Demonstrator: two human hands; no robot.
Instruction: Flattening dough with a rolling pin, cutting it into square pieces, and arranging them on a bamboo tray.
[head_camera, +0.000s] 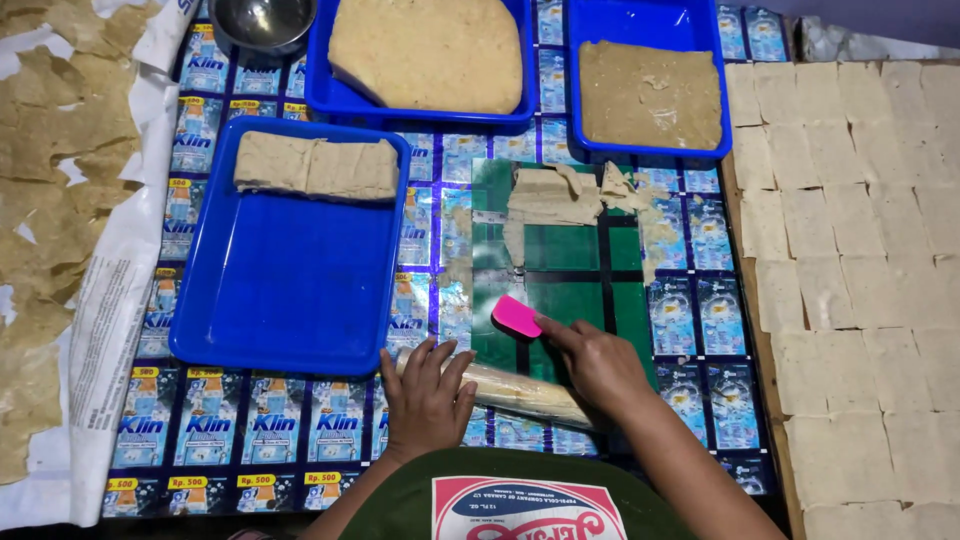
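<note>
— Roll (520, 392) first: where is it lying?

— It is lying on the bench (300, 425), just in front of the person, its long axis running from near left to slightly farther right. The left hand (427, 398) is resting on its left end, fingers (432, 358) spread wide and flat over it, pressing rather than gripping.

— And the right hand?

— The right hand (598, 362) is lying over the roll's right part, fingers pinching a pink scraper (516, 316) that is pointing up and left, onto the green mat (560, 290). So the roll is sitting under both hands; the left one is covering more of it.

— What is sitting beyond the mat?

— Torn dough scraps (565, 195) are lying at the mat's far edge, well apart from the hands.

— Containers?

— Three blue trays. The near tray (280, 300), left of the mat, is holding one folded slab (316, 166) at its far end, the rest bare. The middle tray (330, 95) at the back is holding a large pale dough sheet (425, 50). The right tray (590, 25) is holding a darker, coarser mass (650, 95). A steel bowl (262, 20) is showing at the top edge; I cannot tell what is in it.

— To the sides?

— Cut squares (860, 250) are lying in rows on the right, edges touching. Thin brown flakes (45, 200) are spreading over paper on the left.
</note>
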